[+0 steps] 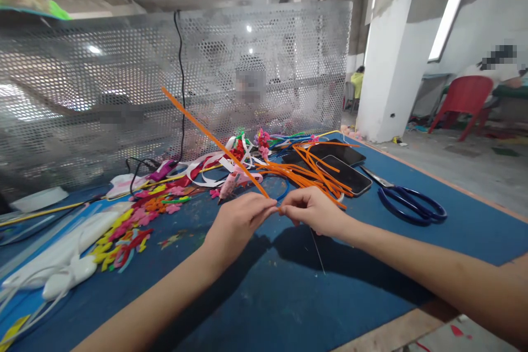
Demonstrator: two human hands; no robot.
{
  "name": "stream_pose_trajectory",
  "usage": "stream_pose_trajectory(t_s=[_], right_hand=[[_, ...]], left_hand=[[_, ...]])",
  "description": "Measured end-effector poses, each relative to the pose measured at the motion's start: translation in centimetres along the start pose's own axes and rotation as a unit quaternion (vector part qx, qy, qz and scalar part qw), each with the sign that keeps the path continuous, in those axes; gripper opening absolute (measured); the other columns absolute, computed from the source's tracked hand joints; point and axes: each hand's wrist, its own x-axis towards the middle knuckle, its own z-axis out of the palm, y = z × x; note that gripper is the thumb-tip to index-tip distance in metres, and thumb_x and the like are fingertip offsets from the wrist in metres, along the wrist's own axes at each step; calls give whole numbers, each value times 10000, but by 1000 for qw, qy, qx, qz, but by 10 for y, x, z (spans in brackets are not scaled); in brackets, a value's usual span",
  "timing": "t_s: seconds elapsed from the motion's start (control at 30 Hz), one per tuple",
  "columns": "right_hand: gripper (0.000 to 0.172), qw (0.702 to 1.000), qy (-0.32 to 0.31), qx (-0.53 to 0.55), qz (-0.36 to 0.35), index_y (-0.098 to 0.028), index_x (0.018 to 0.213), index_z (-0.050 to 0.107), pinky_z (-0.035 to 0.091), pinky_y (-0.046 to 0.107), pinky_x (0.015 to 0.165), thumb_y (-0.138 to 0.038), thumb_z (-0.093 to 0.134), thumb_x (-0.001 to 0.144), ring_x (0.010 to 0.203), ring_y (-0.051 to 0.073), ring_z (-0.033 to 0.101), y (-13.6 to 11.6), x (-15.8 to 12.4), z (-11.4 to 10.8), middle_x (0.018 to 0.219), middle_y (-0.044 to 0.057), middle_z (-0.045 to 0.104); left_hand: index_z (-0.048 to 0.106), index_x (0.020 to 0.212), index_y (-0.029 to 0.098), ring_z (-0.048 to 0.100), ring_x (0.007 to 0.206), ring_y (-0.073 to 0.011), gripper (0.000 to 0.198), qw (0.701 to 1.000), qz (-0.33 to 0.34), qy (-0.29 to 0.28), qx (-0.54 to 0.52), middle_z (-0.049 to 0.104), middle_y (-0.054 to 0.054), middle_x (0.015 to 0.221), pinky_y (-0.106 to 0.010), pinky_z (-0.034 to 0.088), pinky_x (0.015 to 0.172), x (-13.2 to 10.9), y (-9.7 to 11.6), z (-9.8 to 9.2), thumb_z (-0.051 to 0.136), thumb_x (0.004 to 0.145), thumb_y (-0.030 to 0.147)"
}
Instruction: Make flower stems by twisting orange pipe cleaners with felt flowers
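My left hand (pixel 237 223) and my right hand (pixel 313 210) meet above the blue table mat (pixel 264 291), fingers pinched together. Between them they hold the near end of a long orange strip (pixel 210 135) that slants up and to the left. A thin wire (pixel 317 253) hangs down from my right hand. Behind my right hand lies a loose heap of orange strips (pixel 307 170).
Blue-handled scissors (pixel 408 203) lie to the right, beside two dark phones (pixel 344 173). Small coloured flower pieces (pixel 132 225), ribbons and a pink glue gun (pixel 231 182) sit at left and centre. A perforated metal screen (pixel 124 93) stands at the back, a person behind it. A red chair (pixel 466 99) stands far right.
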Motion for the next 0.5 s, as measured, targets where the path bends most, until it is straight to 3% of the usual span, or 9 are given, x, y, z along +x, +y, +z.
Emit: stream_pose_trajectory(t_s=[0.1,0.23,0.37,0.5], right_hand=[[156,1000,10,-13,7,-126,602,582,284,174,429,-191,537,737,431,50,367,0,1,-1,481,-42,481],[138,1000,19,-18,11,-127,604,589,295,184,455,-181,539,721,463,61,396,-1,3,-2,488,-38,488],[137,1000,9,-10,12,-124,611,595,286,187,447,-191,549,722,451,59,391,-1,3,-2,484,-40,485],[149,1000,-20,3,5,-121,632,606,272,187,430,-223,568,733,436,56,381,-1,2,0,481,-41,484]], left_hand=[[601,996,128,592,802,-167,200,988,88,-59,112,636,-87,889,-275,491,707,-1,-4,0,440,879,144],[578,1003,124,569,788,-159,231,974,84,-113,178,592,-80,884,-258,485,692,1,-4,0,406,856,78],[584,940,142,571,819,-163,240,963,111,-87,230,588,-71,906,-246,479,678,1,-6,-2,349,892,132],[593,870,141,574,773,-145,281,961,164,-57,214,603,-55,845,-232,469,667,-2,-12,-6,318,922,169]])
